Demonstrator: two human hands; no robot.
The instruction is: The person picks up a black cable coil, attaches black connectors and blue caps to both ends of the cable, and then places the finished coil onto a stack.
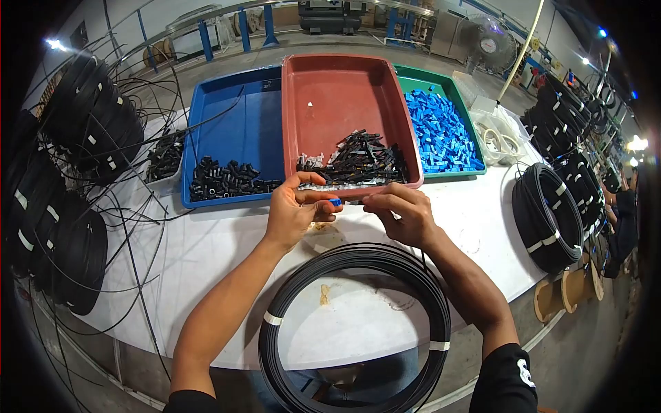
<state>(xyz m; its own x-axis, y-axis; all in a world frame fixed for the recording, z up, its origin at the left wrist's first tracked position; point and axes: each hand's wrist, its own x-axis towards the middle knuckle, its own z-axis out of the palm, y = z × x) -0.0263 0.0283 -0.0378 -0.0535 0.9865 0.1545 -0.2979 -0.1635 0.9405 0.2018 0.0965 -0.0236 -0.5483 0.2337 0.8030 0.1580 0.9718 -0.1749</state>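
My left hand [292, 212] pinches a small blue plastic connector piece [335, 202] between thumb and fingers, its other fingers curled above. Facing it a short way off, my right hand [405, 215] has thumb and forefinger closed on the thin tip of a black cable [354, 202]. Its strand seems to run down behind the hand to a large cable coil [274, 344] bound with white tape. That coil leans on the table's front edge, beneath both hands. The details of the cable tip are too small to make out.
Behind my hands stand a blue tray [234, 117] with black sleeves, a red tray [337, 89] with dark connector parts and a green tray [451, 89] of blue pieces. Stacked black cable coils [89, 124] crowd the left; another coil [547, 217] lies right.
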